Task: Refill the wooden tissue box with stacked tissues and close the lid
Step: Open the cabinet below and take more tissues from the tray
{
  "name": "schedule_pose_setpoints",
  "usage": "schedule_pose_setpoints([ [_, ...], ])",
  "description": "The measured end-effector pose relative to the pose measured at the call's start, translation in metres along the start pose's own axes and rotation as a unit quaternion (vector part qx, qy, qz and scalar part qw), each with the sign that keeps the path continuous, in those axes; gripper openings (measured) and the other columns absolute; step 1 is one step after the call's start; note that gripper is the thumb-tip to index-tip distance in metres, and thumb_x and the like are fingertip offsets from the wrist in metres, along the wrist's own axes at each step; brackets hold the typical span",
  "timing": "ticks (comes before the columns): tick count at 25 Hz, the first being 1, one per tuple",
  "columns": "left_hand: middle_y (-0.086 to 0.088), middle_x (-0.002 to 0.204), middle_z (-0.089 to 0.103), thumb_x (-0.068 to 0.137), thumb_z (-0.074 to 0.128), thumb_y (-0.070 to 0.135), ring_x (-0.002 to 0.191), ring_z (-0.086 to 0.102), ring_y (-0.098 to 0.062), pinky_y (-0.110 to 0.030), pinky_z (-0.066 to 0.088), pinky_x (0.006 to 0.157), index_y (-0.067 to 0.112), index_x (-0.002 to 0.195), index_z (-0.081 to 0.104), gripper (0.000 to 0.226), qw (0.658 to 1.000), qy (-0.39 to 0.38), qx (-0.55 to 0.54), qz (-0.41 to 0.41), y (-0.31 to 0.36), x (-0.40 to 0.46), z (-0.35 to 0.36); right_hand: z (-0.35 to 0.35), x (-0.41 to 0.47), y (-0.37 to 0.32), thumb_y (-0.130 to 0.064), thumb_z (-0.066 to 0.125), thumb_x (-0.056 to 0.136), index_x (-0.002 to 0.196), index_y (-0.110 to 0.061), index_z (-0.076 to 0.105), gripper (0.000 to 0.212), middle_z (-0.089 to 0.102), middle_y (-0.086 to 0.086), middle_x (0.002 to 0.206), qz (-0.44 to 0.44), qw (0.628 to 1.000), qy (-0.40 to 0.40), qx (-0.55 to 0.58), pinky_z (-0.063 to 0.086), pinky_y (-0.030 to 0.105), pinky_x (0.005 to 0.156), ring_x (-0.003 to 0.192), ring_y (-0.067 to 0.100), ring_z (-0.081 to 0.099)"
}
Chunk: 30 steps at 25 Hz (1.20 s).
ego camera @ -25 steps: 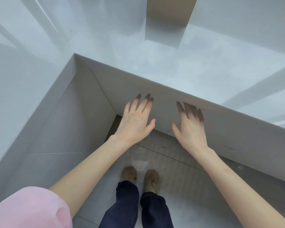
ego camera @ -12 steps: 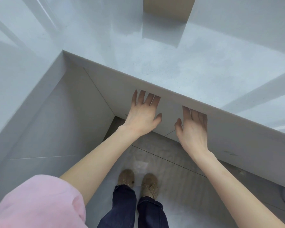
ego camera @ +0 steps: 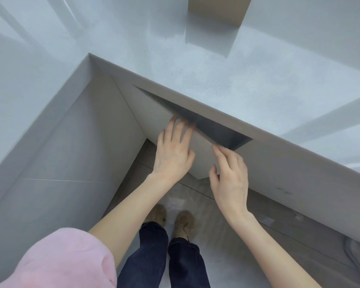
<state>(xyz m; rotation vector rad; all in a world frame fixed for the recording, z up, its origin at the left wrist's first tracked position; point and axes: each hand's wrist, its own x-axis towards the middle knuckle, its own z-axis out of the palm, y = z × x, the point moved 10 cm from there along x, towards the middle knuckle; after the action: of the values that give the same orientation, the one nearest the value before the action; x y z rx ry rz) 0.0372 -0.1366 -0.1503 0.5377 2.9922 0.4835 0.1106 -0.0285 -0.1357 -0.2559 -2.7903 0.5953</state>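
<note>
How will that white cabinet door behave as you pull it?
The door looks like a flat rigid panel, so it should swing stiffly, not flex. No handle shows; the left hand and right hand touch smooth surface near its edge, so fingers may slip.

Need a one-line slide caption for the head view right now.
Both hands, left hand and right hand, at a cabinet door swung ajar under the grey countertop.

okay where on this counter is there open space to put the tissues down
Bare counter stretches between the front edge above the opening cabinet door and the tan box at the far edge. It also runs bare to the right. The crowded spot is below: left hand and right hand at the door.
</note>
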Motion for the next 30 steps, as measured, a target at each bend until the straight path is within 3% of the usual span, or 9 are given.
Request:
schedule_pose_setpoints([
  [2, -0.014, 0.130, 0.054, 0.078, 0.041, 0.018, 0.133, 0.037, -0.034, -0.045, 0.043, 0.099, 0.008, 0.121, 0.052, 0.045, 0.999, 0.003, -0.026, -0.021, -0.008, -0.016, -0.002, 0.004, -0.008, 0.000, 0.003, 0.062, 0.079, 0.109, -0.010, 0.066, 0.033, 0.068, 0.007, 0.103, 0.030, 0.994, -0.047, 0.092, 0.049, 0.026, 0.083, 0.096, 0.012, 0.049],
  [5, -0.010, 0.133, 0.052, 0.085, 0.031, 0.027, 0.137, 0.033, -0.028, -0.047, 0.036, 0.106, 0.009, 0.122, 0.053, 0.046, 0.998, -0.016, -0.049, -0.046, -0.019, -0.035, -0.006, 0.012, -0.021, -0.008, -0.005, 0.060, 0.083, 0.105, -0.011, 0.068, 0.024, 0.065, 0.006, 0.099, 0.043, 0.980, -0.100, 0.166, 0.038, 0.000, 0.080, 0.091, 0.007, 0.047],
  [8, -0.007, 0.136, 0.051, 0.088, 0.027, 0.034, 0.139, 0.031, -0.025, -0.047, 0.032, 0.109, 0.009, 0.122, 0.053, 0.050, 0.997, -0.027, -0.037, -0.057, -0.029, -0.048, -0.010, 0.019, -0.037, -0.016, -0.002, 0.062, 0.081, 0.105, -0.010, 0.068, 0.025, 0.064, 0.007, 0.101, 0.071, 0.968, -0.126, 0.205, 0.030, -0.008, 0.083, 0.091, 0.009, 0.048],
  [13, -0.006, 0.140, 0.049, 0.087, 0.028, 0.043, 0.138, 0.033, -0.023, -0.041, 0.031, 0.110, 0.009, 0.125, 0.052, 0.056, 0.998, -0.039, -0.004, -0.054, -0.044, -0.069, -0.016, 0.022, -0.061, -0.046, 0.000, 0.060, 0.077, 0.106, -0.009, 0.067, 0.031, 0.064, 0.006, 0.091, 0.035, 0.975, -0.112, 0.190, 0.029, -0.007, 0.084, 0.084, -0.002, 0.037],
  [19, -0.006, 0.142, 0.047, 0.087, 0.030, 0.037, 0.136, 0.038, -0.023, -0.042, 0.037, 0.106, 0.007, 0.129, 0.050, 0.055, 0.998, -0.054, 0.024, -0.025, -0.074, -0.103, -0.030, 0.043, -0.102, -0.095, -0.002, 0.062, 0.077, 0.119, -0.015, 0.060, 0.043, 0.062, 0.001, 0.099, 0.034, 0.969, -0.131, 0.205, 0.032, -0.002, 0.085, 0.092, 0.002, 0.043],
  [23, 0.002, 0.155, 0.025, 0.088, 0.021, 0.039, 0.142, 0.026, -0.017, -0.038, 0.030, 0.111, 0.013, 0.140, 0.035, 0.060, 0.995, -0.095, -0.001, -0.014, -0.102, -0.123, -0.039, 0.059, -0.124, -0.136, -0.008, 0.061, 0.078, 0.128, -0.019, 0.051, 0.053, 0.054, -0.003, 0.111, 0.020, 0.967, -0.151, 0.203, 0.043, 0.012, 0.078, 0.101, 0.004, 0.047],
  [27, 0.018, 0.157, 0.005, 0.096, 0.030, 0.033, 0.129, 0.043, -0.012, -0.034, 0.045, 0.091, 0.023, 0.146, 0.018, 0.052, 0.988, -0.147, -0.028, -0.030, -0.133, -0.138, -0.046, 0.079, -0.139, -0.175, -0.012, 0.060, 0.079, 0.135, -0.017, 0.044, 0.058, 0.049, 0.002, 0.126, 0.024, 0.958, -0.187, 0.217, 0.044, 0.016, 0.081, 0.110, 0.013, 0.053],
  [30, 0.022, 0.155, 0.004, 0.096, 0.032, 0.032, 0.119, 0.053, -0.016, -0.037, 0.050, 0.082, 0.027, 0.146, 0.017, 0.052, 0.985, -0.162, -0.037, -0.040, -0.159, -0.145, -0.056, 0.094, -0.149, -0.209, -0.014, 0.059, 0.081, 0.142, -0.018, 0.034, 0.065, 0.040, 0.002, 0.135, 0.027, 0.946, -0.213, 0.242, 0.042, 0.017, 0.085, 0.120, 0.007, 0.042],
])
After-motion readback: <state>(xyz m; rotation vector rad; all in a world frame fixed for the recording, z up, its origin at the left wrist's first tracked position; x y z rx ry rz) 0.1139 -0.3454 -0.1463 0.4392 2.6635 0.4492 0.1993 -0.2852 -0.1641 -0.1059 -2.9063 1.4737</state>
